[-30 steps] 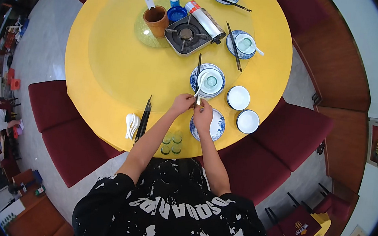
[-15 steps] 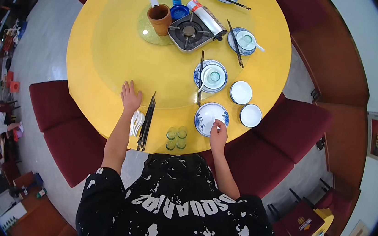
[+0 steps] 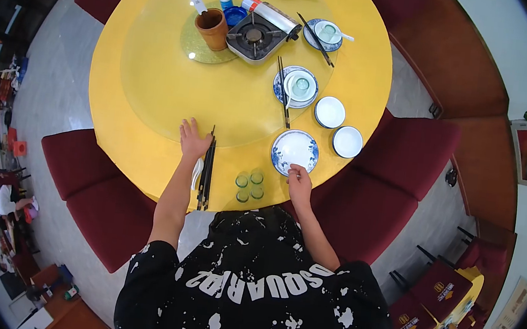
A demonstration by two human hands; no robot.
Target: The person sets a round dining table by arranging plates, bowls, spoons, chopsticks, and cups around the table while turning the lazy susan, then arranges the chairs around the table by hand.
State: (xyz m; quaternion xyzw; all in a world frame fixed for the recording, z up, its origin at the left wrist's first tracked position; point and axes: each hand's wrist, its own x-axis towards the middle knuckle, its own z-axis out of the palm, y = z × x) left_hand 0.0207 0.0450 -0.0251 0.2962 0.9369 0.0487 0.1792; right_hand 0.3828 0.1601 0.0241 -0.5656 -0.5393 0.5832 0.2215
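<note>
My left hand [image 3: 195, 140] is open, palm down with its fingers apart, near the glass turntable's front edge. Its thumb reaches the top of a bundle of black chopsticks [image 3: 206, 178]; whether they touch, I cannot tell. White spoons [image 3: 196, 173] show beside the chopsticks, partly covered by my left forearm. With bent fingers, my right hand [image 3: 299, 186] is closed at the near rim of a blue-and-white plate [image 3: 294, 147]. Between my hands several small green glasses [image 3: 250, 185] stand grouped near the table edge.
Two white bowls or bowl stacks [image 3: 330, 112] [image 3: 347, 142] stand right of the plate. Beyond is a place setting [image 3: 296, 87] with chopsticks. A portable gas stove [image 3: 257, 37], gas canister [image 3: 269, 14] and brown pot [image 3: 211, 29] sit farther back. Maroon chairs [image 3: 371, 176] flank me.
My left hand has moved right, closer to the chopstick tops, and my forearm covers more of the spoons. My right hand has slid slightly left along the plate's near rim. The view has shifted.
</note>
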